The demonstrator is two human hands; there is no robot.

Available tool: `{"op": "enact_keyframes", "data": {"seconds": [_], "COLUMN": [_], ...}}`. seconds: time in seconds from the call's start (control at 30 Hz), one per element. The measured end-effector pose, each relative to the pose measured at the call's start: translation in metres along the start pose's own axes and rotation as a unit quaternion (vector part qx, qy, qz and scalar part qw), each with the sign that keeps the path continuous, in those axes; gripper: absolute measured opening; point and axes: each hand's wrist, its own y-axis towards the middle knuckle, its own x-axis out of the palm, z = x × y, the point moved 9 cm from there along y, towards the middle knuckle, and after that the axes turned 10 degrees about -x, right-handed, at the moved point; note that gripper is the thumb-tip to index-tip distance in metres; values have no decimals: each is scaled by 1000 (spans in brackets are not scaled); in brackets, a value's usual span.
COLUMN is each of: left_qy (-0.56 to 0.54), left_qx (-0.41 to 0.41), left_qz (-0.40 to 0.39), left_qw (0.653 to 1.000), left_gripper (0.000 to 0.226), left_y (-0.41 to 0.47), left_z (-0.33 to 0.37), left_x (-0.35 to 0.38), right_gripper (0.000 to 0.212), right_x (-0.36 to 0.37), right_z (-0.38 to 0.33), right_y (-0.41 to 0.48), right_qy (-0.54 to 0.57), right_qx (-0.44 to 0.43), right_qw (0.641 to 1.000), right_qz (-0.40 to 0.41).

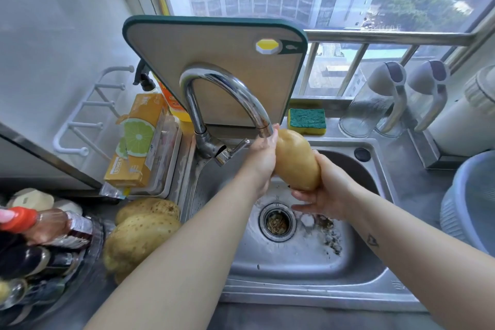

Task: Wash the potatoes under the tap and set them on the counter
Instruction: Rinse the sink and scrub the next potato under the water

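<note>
Washing: right hand grips the potato under the tap, left hand lies flat on it; next, the desk.

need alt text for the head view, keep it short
A potato is held under the tap over a steel sink, the left hand against its side, the right hand gripping its lower end. More potatoes lie on the counter at left.
</note>
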Motion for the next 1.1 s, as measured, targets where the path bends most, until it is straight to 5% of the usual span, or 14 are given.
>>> {"op": "enact_keyframes", "data": {"seconds": [0.1,0.23,0.57,0.73,0.97,1.1], "left_qy": [-61,-179,-339,-268,-30,156], "left_qx": [-49,-124,-145,-138,-80,-103], "left_qz": [39,57,71,42,-14,-31], "left_qw": [996,974,927,953,996,982], "left_gripper": [25,50,43,28,34,63], "left_y": [6,2,-19,-37,-63,-80], "left_z": [-14,-32,-40,-40,-42,-68], "left_x": [-17,-37,-67,-56,-52,-64], "right_gripper": [57,61,43,48,66,62], "right_x": [2,17,57,38,9,10], "right_z": [-4,-18,-37,-34,-24,-13], "right_y": [-6,-8,-10,-16,-40,-48], "right_qy": [-81,-149,-161,-195,-349,-387], "right_qx": [-17,-64,-148,-151,-239,-253], "right_qw": [997,986,973,966,899,878], "right_qz": [-12,-26,-80,-81,-111,-121]}}
